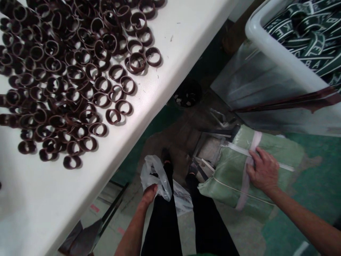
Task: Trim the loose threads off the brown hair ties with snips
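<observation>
Low in front of my legs, my left hand (150, 193) is closed on a clear plastic bag (153, 167) whose handle loops stand up. The bag's lower part (183, 202) hangs beside and between my legs. My right hand (263, 169) lies on a stool seat wrapped in green woven plastic (282, 149). Its fingers and thumb are bent around a pale pink strap (243, 188) that crosses the wrapping. A white strap and a thin cord also run over the seat.
On the white table (149, 142) at left lie many dark brown rings (87, 85). A white bin (282, 49) at right holds green lettered straps (317, 42), and a dark red strip (293, 101) hangs across its side. A dark round container (188, 93) with scraps stands under the table edge.
</observation>
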A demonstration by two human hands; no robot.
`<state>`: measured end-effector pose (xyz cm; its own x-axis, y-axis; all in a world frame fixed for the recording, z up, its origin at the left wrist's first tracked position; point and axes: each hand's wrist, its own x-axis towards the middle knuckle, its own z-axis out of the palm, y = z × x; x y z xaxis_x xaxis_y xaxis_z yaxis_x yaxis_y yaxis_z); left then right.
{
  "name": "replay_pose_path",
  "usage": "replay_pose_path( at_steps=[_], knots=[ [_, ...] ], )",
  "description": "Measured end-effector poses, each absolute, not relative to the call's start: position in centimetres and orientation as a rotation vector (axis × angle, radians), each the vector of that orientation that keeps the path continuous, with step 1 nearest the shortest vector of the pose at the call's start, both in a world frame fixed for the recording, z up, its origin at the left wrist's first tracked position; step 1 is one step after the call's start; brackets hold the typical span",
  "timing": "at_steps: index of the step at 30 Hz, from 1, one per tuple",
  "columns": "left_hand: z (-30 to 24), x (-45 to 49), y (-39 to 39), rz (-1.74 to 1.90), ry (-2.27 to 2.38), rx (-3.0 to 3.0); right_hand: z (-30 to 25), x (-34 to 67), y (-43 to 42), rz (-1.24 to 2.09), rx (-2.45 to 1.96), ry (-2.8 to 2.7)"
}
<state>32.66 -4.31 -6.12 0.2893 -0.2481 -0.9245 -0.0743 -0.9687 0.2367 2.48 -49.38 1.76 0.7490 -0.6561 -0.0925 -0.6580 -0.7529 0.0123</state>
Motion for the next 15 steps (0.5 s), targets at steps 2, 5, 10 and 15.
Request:
replay_pose_path(
  at_steps=[2, 5, 10, 15],
  knots=[
    [-6.4, 31.4, -4.1, -1.856, -0.359, 2.282, 1.8, 2.7, -49.2, 0.162, -2.908, 1.132],
    [-6.9, 30.0, -3.8, -1.932, -0.390, 2.160, 2.3, 3.3, -48.7, 0.224, -2.865, 1.182],
    [-7.3, 28.4, -3.9, -1.888, -0.365, 2.114, 2.9, 3.7, -48.4, 0.280, -2.831, 1.216],
    [-6.2, 27.1, -3.8, -1.853, -0.333, 2.058, 2.5, 3.3, -48.7, 0.242, -2.874, 1.213]
  ],
)
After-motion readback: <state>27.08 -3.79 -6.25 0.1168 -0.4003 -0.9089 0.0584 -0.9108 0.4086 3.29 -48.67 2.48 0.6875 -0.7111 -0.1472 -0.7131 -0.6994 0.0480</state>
